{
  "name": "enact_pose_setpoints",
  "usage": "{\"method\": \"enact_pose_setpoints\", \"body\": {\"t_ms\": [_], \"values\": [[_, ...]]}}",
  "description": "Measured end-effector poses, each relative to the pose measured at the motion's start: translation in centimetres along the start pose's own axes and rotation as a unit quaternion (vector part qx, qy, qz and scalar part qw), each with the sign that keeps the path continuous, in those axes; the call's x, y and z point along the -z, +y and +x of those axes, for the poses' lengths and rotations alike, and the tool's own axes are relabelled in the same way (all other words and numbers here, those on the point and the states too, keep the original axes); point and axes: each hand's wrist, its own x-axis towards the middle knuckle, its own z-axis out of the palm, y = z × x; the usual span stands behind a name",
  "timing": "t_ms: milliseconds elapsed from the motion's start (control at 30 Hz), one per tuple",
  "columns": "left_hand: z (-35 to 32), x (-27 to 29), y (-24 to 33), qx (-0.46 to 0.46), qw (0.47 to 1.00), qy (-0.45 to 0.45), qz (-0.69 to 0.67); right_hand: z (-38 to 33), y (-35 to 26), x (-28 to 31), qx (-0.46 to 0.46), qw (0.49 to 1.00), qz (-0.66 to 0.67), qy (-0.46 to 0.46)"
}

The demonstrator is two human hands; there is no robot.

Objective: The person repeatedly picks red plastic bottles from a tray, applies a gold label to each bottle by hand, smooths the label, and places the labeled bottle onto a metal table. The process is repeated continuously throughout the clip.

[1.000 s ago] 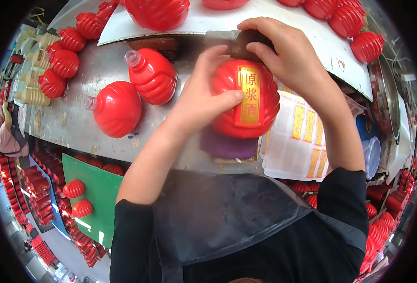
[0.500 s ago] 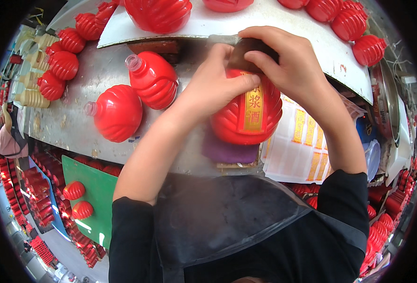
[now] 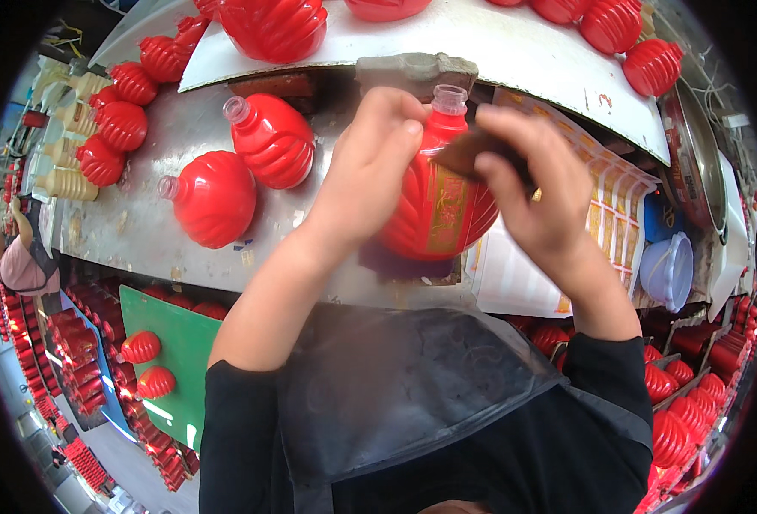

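Observation:
A red ribbed bottle (image 3: 402,218) with a clear neck is in front of me, tilted toward me on a purple pad. A gold label (image 3: 449,210) runs down its face. My right hand (image 3: 537,167), a little blurred, grips a dark brown flat pad (image 3: 481,156), whose pointed corner meets the label's upper end. Beside the bottle's neck and left shoulder, my left hand (image 3: 374,163) has its fingers curled and its thumb close to the forefinger. Whether it grips the bottle or something small is hidden.
Two red bottles (image 3: 216,199) lie on the metal table (image 3: 130,227) to the left. Label sheets (image 3: 524,274) spread at the right, near a pale bucket (image 3: 667,271). A grey block (image 3: 413,68) sits behind the bottle, under a white shelf (image 3: 481,34) bearing red bottles. Another person (image 3: 23,257) is far left.
My left hand has come off the label and moved up and left, beside the neck. The right hand with the brown pad has shifted down and right, uncovering the bottle's neck.

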Motion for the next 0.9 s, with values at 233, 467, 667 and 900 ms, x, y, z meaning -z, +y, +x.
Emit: {"method": "enact_pose_setpoints", "body": {"t_ms": [233,467,667,900], "values": [[-1.4,-0.4,0.7,-0.027,0.997,0.021,-0.063,1.8,0.1,1.0,0.005,0.996,0.059,-0.069],[-1.5,-1.3,1.6,-0.025,0.998,0.008,0.061,1.4,-0.3,0.8,0.029,0.998,-0.033,-0.052],[-0.5,-1.4,1.8,-0.017,0.993,0.021,0.115,0.4,1.2,1.2,0.059,0.998,-0.013,-0.021],[0.3,-1.0,1.0,-0.007,0.999,0.043,0.012,-0.3,0.6,1.9,0.032,0.996,0.074,0.022]]}}
